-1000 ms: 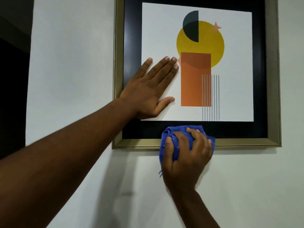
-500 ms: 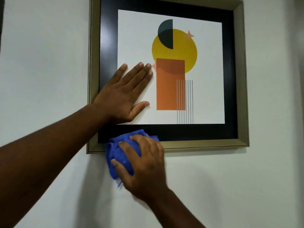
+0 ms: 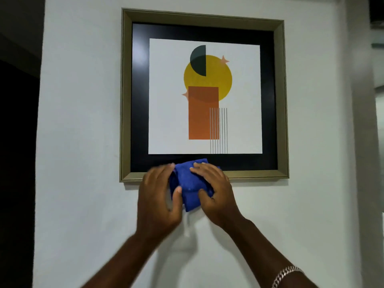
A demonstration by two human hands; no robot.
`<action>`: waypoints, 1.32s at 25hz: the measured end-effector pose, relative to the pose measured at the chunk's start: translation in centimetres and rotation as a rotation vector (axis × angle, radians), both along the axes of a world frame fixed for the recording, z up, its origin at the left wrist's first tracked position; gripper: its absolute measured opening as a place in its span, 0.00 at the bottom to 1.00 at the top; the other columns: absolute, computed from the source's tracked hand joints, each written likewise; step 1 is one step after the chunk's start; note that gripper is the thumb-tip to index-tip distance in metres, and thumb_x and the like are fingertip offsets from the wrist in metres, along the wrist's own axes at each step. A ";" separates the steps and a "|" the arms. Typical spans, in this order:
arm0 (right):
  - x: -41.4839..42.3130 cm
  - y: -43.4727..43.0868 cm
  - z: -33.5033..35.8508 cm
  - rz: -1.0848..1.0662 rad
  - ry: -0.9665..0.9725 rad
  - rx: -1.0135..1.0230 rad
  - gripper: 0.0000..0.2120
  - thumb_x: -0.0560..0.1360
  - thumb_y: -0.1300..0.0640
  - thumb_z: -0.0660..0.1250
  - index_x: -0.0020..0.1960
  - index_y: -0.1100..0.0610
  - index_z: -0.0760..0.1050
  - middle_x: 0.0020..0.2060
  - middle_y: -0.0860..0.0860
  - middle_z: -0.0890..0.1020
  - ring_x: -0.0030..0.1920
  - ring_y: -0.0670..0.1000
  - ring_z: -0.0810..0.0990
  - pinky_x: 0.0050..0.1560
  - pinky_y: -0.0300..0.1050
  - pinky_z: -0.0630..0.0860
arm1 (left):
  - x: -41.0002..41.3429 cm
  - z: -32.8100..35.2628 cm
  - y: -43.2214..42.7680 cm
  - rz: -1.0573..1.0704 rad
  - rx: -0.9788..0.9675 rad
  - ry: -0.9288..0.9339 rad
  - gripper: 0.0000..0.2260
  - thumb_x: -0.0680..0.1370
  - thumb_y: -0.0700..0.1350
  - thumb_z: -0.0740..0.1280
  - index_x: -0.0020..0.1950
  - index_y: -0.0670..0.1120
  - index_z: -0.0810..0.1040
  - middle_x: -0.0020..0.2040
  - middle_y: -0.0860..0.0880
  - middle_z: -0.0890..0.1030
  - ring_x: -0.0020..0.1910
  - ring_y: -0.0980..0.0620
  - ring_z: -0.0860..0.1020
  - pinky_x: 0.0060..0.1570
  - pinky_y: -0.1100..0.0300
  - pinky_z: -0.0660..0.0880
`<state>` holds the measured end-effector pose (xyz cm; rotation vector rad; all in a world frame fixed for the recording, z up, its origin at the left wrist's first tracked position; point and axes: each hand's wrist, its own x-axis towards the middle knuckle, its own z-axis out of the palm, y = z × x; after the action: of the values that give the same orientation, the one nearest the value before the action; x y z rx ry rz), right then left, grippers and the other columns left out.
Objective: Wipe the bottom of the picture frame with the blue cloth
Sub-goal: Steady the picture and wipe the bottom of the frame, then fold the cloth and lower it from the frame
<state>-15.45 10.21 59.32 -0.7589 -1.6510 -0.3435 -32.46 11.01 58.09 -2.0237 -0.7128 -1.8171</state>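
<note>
A picture frame (image 3: 257, 174) with a dull gold rim and black mat hangs on the white wall; its print shows a yellow circle and an orange rectangle. A bunched blue cloth (image 3: 189, 185) lies over the left half of the frame's bottom rail and hangs below it against the wall. My right hand (image 3: 216, 188) grips the cloth from the right, fingers on top and thumb beneath. My left hand (image 3: 159, 196) holds the cloth's left side, slightly blurred. The bottom rail behind the cloth and hands is hidden.
White wall (image 3: 83, 121) surrounds the frame. A dark opening (image 3: 16, 142) lies at the far left. A wall corner (image 3: 357, 121) runs down the right side. A silver bracelet (image 3: 285, 274) sits on my right wrist.
My left hand left the glass and came down to the cloth. The cloth, which slid left along the bottom rail, now sits between both hands. The view has pulled back.
</note>
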 end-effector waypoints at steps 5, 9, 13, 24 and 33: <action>-0.1 -0.8 -0.6 -0.008 0.031 -0.022 0.30 0.71 0.70 0.67 0.70 0.53 0.69 0.74 0.53 0.66 0.76 0.52 0.60 0.74 0.58 0.64 | 5.6 -3.4 -2.2 -0.318 -0.422 -0.454 0.23 0.73 0.42 0.73 0.64 0.49 0.67 0.60 0.51 0.74 0.57 0.52 0.77 0.51 0.68 0.75; 1.0 -2.0 -0.7 0.028 0.072 -0.044 0.31 0.72 0.66 0.70 0.72 0.53 0.65 0.74 0.52 0.66 0.74 0.49 0.64 0.73 0.50 0.67 | 6.9 -1.3 -2.2 -0.378 -0.545 -0.649 0.22 0.72 0.37 0.73 0.61 0.48 0.69 0.55 0.47 0.80 0.50 0.54 0.81 0.40 0.73 0.78; 4.2 -4.8 -3.8 0.001 0.334 0.020 0.27 0.73 0.63 0.72 0.69 0.56 0.68 0.69 0.53 0.72 0.70 0.50 0.70 0.69 0.48 0.72 | 8.7 -2.1 -3.8 -0.518 -0.636 -0.597 0.19 0.72 0.32 0.71 0.52 0.54 0.75 0.50 0.49 0.83 0.45 0.57 0.84 0.37 0.71 0.80; 20.1 -11.7 -28.8 0.150 0.957 -0.861 0.16 0.74 0.67 0.69 0.61 0.56 0.77 0.55 0.55 0.83 0.54 0.54 0.83 0.50 0.45 0.81 | 22.9 -27.8 -9.1 -0.537 -1.334 -0.533 0.13 0.77 0.33 0.66 0.54 0.51 0.77 0.48 0.49 0.85 0.47 0.50 0.85 0.45 0.54 0.84; 27.9 -18.4 -59.1 -0.295 1.106 -1.301 0.11 0.77 0.67 0.63 0.55 0.54 0.77 0.53 0.55 0.83 0.52 0.54 0.82 0.49 0.45 0.80 | 31.8 -57.3 -15.5 -0.258 -1.758 -0.311 0.15 0.75 0.33 0.67 0.59 0.46 0.79 0.42 0.57 0.82 0.37 0.65 0.81 0.34 0.73 0.77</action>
<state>12.47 -8.22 0.26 -1.7215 -0.5038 0.9383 -0.68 -4.54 0.81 -2.6060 -3.0008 -1.6346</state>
